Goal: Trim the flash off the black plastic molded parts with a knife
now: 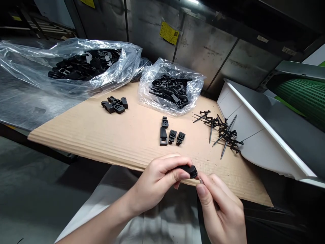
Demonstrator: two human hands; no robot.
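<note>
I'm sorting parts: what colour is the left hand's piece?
The piece is black; head view shows best.

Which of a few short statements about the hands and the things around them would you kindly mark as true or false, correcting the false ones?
1. The left hand holds a black part. True.
2. The right hand lies flat on the cardboard. False: its thumb and forefinger pinch a small thin piece at the end of the black part.
3. The left clear bag and the right clear bag both contain black pieces. True.
4. The spiky black pieces lie left of both bags. False: they lie to the right, beside the white panel.
5. A yellow label is on the metal wall behind the bags. True.
</note>
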